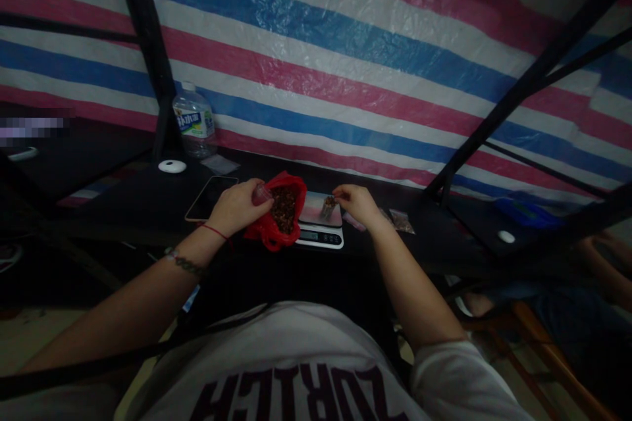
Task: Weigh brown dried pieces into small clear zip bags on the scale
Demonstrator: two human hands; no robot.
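Observation:
My left hand (pixel 236 207) is closed around a small see-through, cup-like piece (pixel 261 194) at the left rim of a red plastic bag (pixel 301 192). The bag stands open, filled with brown dried bits (pixel 284 209). To its right lies a white kitchen scale (pixel 320 237) with a small display at its front. On the scale's plate stands a small clear container (pixel 326 210) with brown bits in it. My right hand (pixel 356 202) has its fingertips pinched together at that container's top edge; what they hold, if anything, is too small to tell.
A phone (pixel 210 198) lies left of the bag. Behind it are a flat clear packet (pixel 220 164), a white oval device (pixel 172 166) and a clear bottle (pixel 194 122). Small filled packets (pixel 401 221) lie right of my hand. A person's arm (pixel 605 270) shows far right.

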